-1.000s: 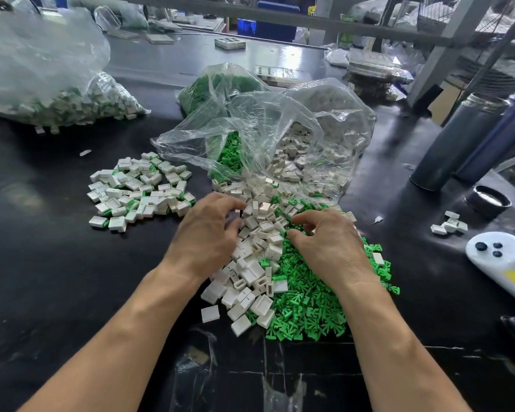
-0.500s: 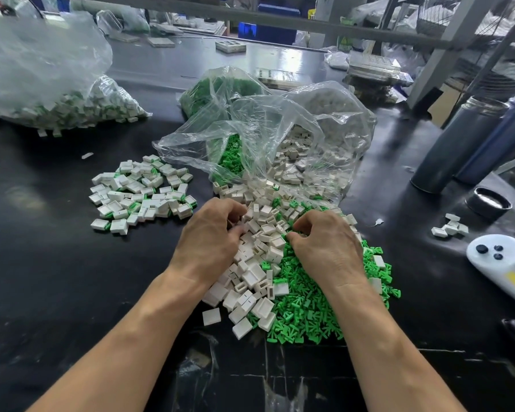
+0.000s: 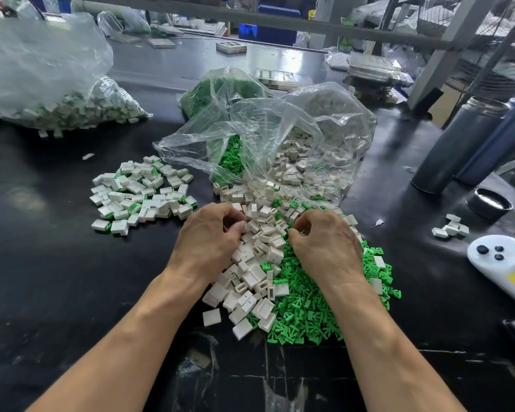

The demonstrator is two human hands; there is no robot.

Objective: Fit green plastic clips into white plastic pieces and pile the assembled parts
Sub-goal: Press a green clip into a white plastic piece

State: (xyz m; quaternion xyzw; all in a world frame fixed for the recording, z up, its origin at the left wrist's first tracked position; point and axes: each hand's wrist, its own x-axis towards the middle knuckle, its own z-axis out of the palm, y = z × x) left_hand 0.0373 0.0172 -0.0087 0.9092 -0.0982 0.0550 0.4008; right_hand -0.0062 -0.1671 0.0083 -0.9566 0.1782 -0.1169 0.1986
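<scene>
A glossy black worktable [image 3: 42,278] carries crinkled clear plastic bags [image 3: 280,129] spilling parts. Before them lie a heap of boxy white plastic pieces [image 3: 250,281] and, to its right, a spread of small T-shaped green plastic clips [image 3: 306,307]. Left of these sits the pile of assembled parts [image 3: 140,194], white with green edges. The left hand [image 3: 205,239] and right hand [image 3: 324,242] rest knuckles-up on the loose heap, fingers curled into it; whether either pinches a piece I cannot tell. A smooth white controller [image 3: 497,260] with dark buttons lies far right; no writing is legible
</scene>
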